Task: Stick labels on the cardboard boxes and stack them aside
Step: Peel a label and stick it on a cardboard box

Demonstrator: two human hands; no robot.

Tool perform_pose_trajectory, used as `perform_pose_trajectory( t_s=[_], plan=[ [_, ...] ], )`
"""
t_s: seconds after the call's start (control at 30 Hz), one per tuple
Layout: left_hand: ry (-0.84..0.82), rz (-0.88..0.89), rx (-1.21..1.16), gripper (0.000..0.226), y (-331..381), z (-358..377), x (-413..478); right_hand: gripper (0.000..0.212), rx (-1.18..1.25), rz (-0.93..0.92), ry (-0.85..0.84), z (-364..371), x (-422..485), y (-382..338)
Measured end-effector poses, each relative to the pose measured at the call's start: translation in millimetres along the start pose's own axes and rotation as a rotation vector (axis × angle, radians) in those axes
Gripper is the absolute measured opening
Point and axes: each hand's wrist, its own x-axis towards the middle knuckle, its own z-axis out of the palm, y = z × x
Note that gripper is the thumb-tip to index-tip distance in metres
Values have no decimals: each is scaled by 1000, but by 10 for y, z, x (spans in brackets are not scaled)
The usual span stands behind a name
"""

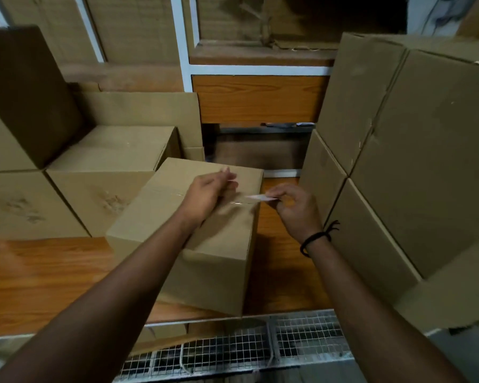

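The right hand [293,205] pinches 1 end of a small white label [260,198] between thumb and fingertips, likely to keep its sticky face untouched. The strip juts leftward from that pinch, its long axis roughly level, above the right edge of the cardboard box [205,261]. Just past the label's free end hovers the left hand [208,192], blurred, fingers loosely straight and gripping nothing visible, probably ready to smooth it down.
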Motion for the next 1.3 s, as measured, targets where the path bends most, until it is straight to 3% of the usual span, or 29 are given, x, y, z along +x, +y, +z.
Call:
perform_pose_trajectory(
  t_s=[0.13, 0.27, 0.4, 0.53, 0.7, 0.83, 0.93, 1.1, 1.3],
  plan=[
    [-177, -78, 84, 31, 82, -142, 14, 22, -211, -392, 65, 197, -90, -257],
    [-355, -99, 158, 39, 154, -348, -20, 10, -355, -603, 132, 325, -158, -423],
    [-350, -69, 193, 33, 142, -558, -98, 14, -469, -651, 77, 449, -203, -547],
    [-216, -60, 144, 14, 87, -874, -178, 27, -511, -502, -49, 444, -281, -603],
    [-8, -77, -29, 11, -31, -1531, -233, 31, -321, -191, 70, 285, -682, -749],
    [31, -115, -30, 13, -265, -1911, -232, 69, -299, 172, -87, 408, -1032, -725],
    [-19, -154, -66, 9, -315, -1881, -253, 89, -293, 294, -149, 494, -1084, -754],
    [-99, -142, -109, 16, -323, -1607, -235, 76, -214, 323, -85, 401, -1024, -716],
    [-129, -133, -232, 19, -316, -1152, -136, 65, -196, 414, -142, -103, -666, -433]
  ],
)
